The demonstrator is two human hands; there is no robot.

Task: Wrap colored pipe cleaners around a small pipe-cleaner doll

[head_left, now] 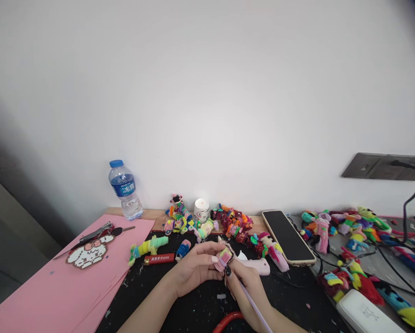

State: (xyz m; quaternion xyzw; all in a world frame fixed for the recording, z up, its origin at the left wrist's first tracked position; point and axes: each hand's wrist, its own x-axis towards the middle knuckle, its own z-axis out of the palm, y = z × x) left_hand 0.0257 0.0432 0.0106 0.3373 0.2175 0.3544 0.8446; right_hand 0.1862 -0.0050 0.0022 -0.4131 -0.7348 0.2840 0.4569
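Both hands meet low over the black table (200, 305): left hand (193, 270) pinches a small fuzzy figure (224, 257) upright, right hand (244, 282) just beside it, closed around a lilac stem (254, 307)

both hands (224, 273) meet, fingers pinched
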